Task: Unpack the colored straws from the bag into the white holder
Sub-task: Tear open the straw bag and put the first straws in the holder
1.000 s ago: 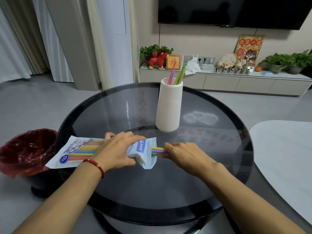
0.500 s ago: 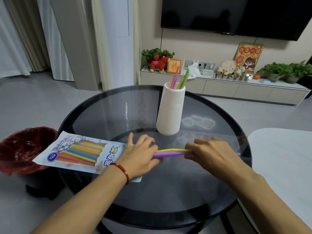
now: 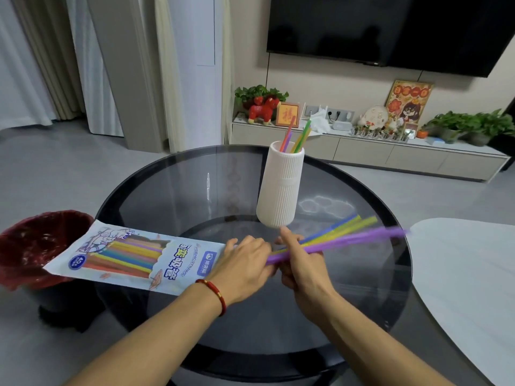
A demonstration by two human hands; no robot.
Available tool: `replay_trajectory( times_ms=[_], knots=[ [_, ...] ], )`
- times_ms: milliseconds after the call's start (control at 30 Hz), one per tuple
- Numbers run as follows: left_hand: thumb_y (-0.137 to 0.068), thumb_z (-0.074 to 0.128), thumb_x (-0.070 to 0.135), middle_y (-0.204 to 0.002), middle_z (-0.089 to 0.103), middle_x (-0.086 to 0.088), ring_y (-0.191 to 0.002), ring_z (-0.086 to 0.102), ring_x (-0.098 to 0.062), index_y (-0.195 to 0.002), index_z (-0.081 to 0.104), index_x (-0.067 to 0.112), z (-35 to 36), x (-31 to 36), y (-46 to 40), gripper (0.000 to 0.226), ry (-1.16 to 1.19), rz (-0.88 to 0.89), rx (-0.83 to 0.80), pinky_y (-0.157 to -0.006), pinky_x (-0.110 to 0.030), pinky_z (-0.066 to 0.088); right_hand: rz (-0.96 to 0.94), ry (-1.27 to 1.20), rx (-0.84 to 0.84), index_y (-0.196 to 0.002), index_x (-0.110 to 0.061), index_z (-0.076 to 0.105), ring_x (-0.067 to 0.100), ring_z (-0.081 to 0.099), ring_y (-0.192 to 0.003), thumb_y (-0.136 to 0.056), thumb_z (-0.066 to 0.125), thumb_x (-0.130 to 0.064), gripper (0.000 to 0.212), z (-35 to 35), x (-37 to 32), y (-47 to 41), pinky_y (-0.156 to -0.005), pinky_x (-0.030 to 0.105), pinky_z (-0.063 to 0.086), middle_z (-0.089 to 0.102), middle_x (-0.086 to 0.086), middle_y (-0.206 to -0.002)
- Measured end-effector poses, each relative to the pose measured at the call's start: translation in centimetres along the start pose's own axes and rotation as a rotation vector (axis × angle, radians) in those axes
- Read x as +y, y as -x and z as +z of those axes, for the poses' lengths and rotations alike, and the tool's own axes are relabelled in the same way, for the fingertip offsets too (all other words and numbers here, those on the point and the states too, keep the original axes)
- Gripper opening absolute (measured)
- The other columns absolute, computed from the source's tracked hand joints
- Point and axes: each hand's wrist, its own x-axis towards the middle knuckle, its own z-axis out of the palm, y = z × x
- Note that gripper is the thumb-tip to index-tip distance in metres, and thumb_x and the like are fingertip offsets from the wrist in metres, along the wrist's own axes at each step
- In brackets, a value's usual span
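Nearest, at the bottom of the frame, two bare forearms reach up onto a round dark glass table (image 3: 320, 324). Low at centre, the left hand (image 3: 242, 270), with a red cord bracelet (image 3: 215, 295) at its wrist, lies palm down on the open right end of the straw bag (image 3: 133, 256), fingers loosely spread and pressing the bag flat rather than gripping it. Just to its right, almost touching it, the right hand (image 3: 302, 267) is closed around a small bunch of pulled straws (image 3: 342, 236) (purple, yellow, green and blue, as far as the motion blur allows), with the forefinger raised and pointing up toward the holder. Those straws slant up and to the right from the fist, their far ends blurred over the table's right part.

Leftward, the bag lies flat and stretches toward the left edge of the frame, its far end overhanging the table rim above a bin with a dark red liner (image 3: 30, 243) on the floor. More coloured straws show through the bag's clear window.

Farther up, right at centre, the white ribbed holder (image 3: 281, 188) stands upright on the glass, with a few straws in the holder (image 3: 296, 137) leaning out of its top. A pale second table (image 3: 468, 277) fills the lower right.

Beyond, in the upper right, a low cabinet (image 3: 390, 156) carries plants and ornaments under a wall-mounted television (image 3: 390, 26).
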Motion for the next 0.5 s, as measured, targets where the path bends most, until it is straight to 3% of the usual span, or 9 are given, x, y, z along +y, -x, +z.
replay_trajectory(
  times_ms=[67,167,267,400,500],
  knots=[
    [-0.087,0.048,0.06,-0.12,0.052,0.003,-0.12,0.042,-0.019,-0.117,0.049,0.023,0.0,-0.3,0.3,0.048,-0.018,0.033,-0.025,-0.107,-0.047,0.031,-0.057,-0.007,0.055,-0.063,-0.013,0.064,0.008,0.029,-0.031,-0.093,0.064,-0.02,0.031,-0.2,-0.4,-1.2,-0.036,0.016,0.023,0.041,-0.003,-0.04],
    [-0.078,0.034,0.076,-0.135,0.049,0.011,-0.131,0.037,-0.014,-0.135,0.047,0.03,-1.2,-2.6,1.0,0.074,0.029,0.004,0.077,-0.113,-0.046,0.026,-0.253,0.136,0.11,-0.05,-0.016,0.065,0.01,0.032,-0.032,-0.088,0.062,-0.015,0.038,-2.4,-2.6,-2.4,-0.035,0.017,0.027,0.043,-0.003,-0.039],
    [-0.084,0.026,0.071,-0.134,0.051,0.016,-0.132,0.037,-0.01,-0.13,0.054,0.034,-1.9,-5.5,1.8,0.065,0.045,-0.136,0.152,-0.115,-0.045,0.023,-0.525,0.386,0.17,-0.059,-0.011,0.069,0.011,0.044,-0.037,-0.09,0.063,-0.021,0.033,-5.2,-5.9,-3.1,-0.038,0.025,0.038,0.054,-0.002,-0.044],
    [-0.093,0.034,0.06,-0.139,0.05,0.015,-0.134,0.036,-0.01,-0.132,0.052,0.035,-1.3,-6.5,2.3,0.049,0.009,-0.235,0.053,-0.116,-0.05,0.02,-0.769,0.737,0.129,-0.06,-0.018,0.07,0.007,0.064,-0.052,-0.093,0.06,-0.023,0.034,-6.1,-9.0,-2.9,-0.053,0.022,0.053,0.069,-0.011,-0.057],
    [-0.093,0.034,0.059,-0.14,0.049,0.015,-0.134,0.035,-0.011,-0.133,0.051,0.035,-1.2,-6.2,2.1,0.049,0.029,-0.247,0.035,-0.116,-0.052,0.02,-0.796,0.888,0.043,-0.067,-0.008,0.07,0.022,0.071,-0.061,-0.097,0.061,-0.017,0.032,-4.8,-8.9,-2.9,-0.065,0.047,0.062,0.071,0.002,-0.062]
  ],
)
